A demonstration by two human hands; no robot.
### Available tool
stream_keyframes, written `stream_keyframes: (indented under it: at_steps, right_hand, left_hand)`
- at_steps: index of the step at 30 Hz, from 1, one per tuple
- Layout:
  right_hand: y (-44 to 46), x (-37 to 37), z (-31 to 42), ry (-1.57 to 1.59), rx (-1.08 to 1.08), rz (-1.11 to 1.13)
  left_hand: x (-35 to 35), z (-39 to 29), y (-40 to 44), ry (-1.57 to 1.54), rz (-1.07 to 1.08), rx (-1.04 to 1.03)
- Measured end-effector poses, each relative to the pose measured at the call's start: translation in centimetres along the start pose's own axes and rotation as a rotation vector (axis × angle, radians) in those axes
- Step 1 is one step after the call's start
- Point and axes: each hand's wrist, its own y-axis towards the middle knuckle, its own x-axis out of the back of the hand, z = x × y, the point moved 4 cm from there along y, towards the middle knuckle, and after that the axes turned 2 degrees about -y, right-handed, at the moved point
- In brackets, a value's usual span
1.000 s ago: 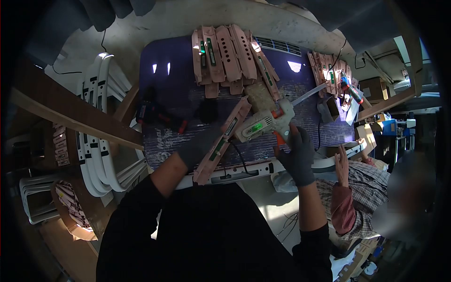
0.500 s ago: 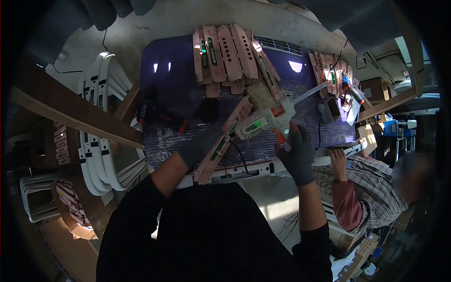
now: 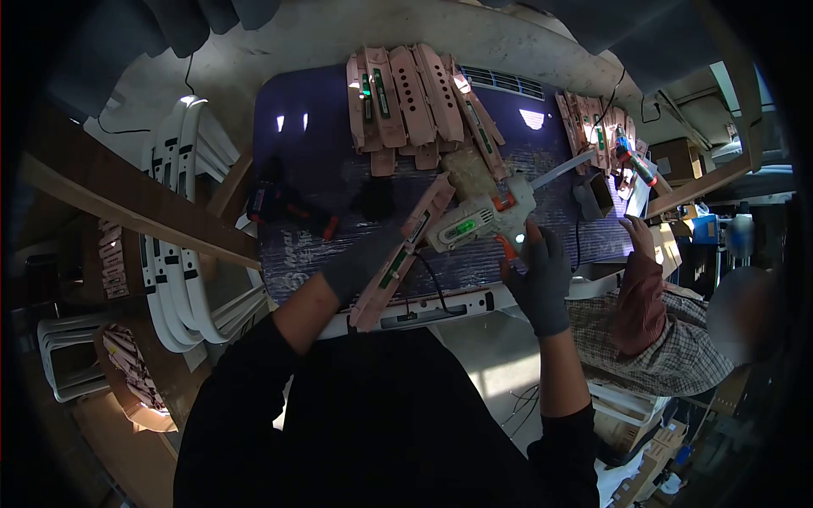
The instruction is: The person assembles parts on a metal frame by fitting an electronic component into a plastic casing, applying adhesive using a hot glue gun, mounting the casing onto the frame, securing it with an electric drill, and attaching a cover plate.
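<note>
1. Cardboard makes up the brown open box [image 3: 152, 419] low on your far left, filled with pink parts.
2. Beside it, nearer you, white curved frames with black fittings [image 3: 174, 237] stand grouped off the left end of the worktop, whose top is purple with clear film [image 3: 301, 102].
3. On that end of the worktop lies a dark power tool with red-orange accents [image 3: 292, 207], much of it lost in shadow.
4. Your left hand [image 3: 360, 264], in a grey glove, grips a long pink channel-shaped piece with a green strip [image 3: 391, 279]; the piece slants over the near edge, and some of your fingers are hidden.
5. Behind it, pink perforated pieces [image 3: 415, 102] lie side by side at the far edge.
6. A pale glue gun with an orange trigger and a lit green window [image 3: 474, 224] has its front end close to the pink piece.
7. Your right hand [image 3: 542, 284], also gloved, is wrapped around the gun's handle.
8. More pink pieces [image 3: 589, 127] lie at the right end, near a red-and-black screwdriver [image 3: 637, 165].
9. Furthest right, a person in a checked shirt [image 3: 669, 356] reaches out a dark-red sleeve [image 3: 639, 300].
</note>
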Motion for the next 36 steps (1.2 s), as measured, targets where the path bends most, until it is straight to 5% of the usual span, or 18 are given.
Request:
stream_keyframes:
  at_steps: [3, 9, 11, 15, 18, 24, 36]
  right_hand:
    - [-0.1, 0.1, 0.1, -0.010, 0.002, 0.006]
    - [0.1, 1.1, 1.0, -0.134, 0.067, -0.043]
    - [0.0, 1.0, 0.5, -0.112, 0.072, -0.060]
    - [-0.1, 1.8, 1.0, -0.023, 0.080, -0.102]
    - [-0.1, 1.6, 1.8, 0.047, 0.085, -0.078]
    - [0.6, 1.8, 3.6, -0.065, 0.185, 0.023]
    - [1.7, 2.7, 5.0, -0.112, 0.248, 0.062]
  left_hand:
    - [-0.2, -0.6, -0.1, 0.307, -0.065, -0.115]
    - [0.5, 0.9, 0.6, -0.070, 0.106, -0.051]
    - [0.3, 0.0, 0.2, 0.325, 0.015, -0.241]
    - [-0.4, -0.7, -0.4, 0.252, -0.011, -0.163]
    - [-0.8, -1.5, -0.3, 0.365, -0.033, -0.327]
    - [-2.3, -2.2, -0.8, -0.065, 0.158, -0.177]
    - [-2.2, -2.3, -1.0, 0.005, 0.080, -0.179]
